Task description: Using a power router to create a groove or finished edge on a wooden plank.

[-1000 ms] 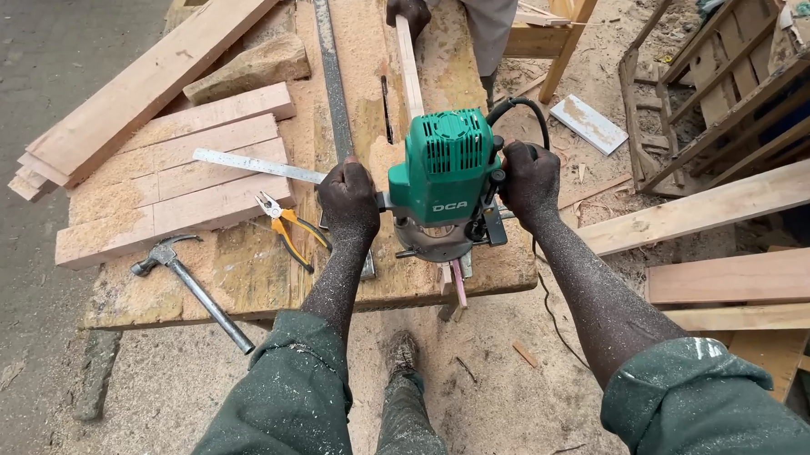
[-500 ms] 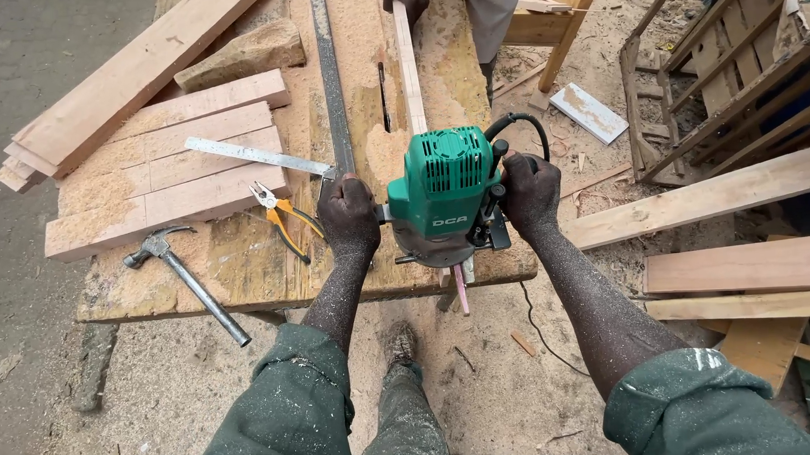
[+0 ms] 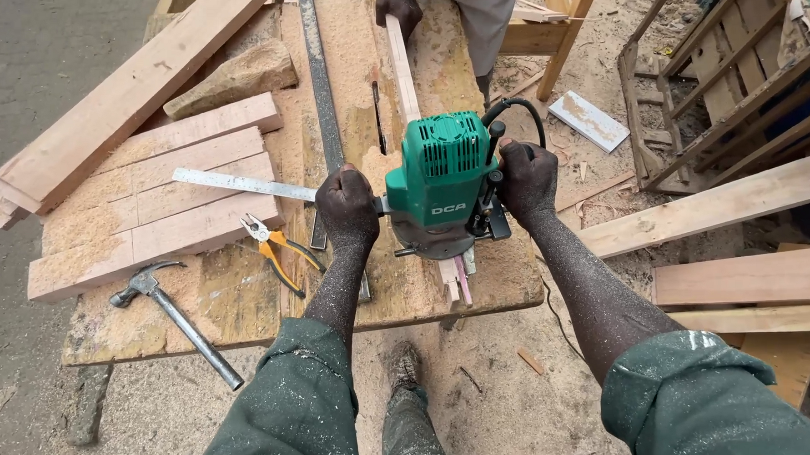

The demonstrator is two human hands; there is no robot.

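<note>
Both hands (image 3: 349, 205) still grip green router (image 3: 444, 176), now nearer strip's (image 3: 402, 68) near end.

Dark green sleeves are worn, pushed up above the elbows — both speckled with pale dust and whitish flecks. Forearms, left hand (image 3: 347, 205) and right hand (image 3: 527, 178) are coated in fine sawdust. Matching green trousers and a dust-caked shoe (image 3: 402, 365) are seen below the workbench (image 3: 235, 303) edge.
</note>
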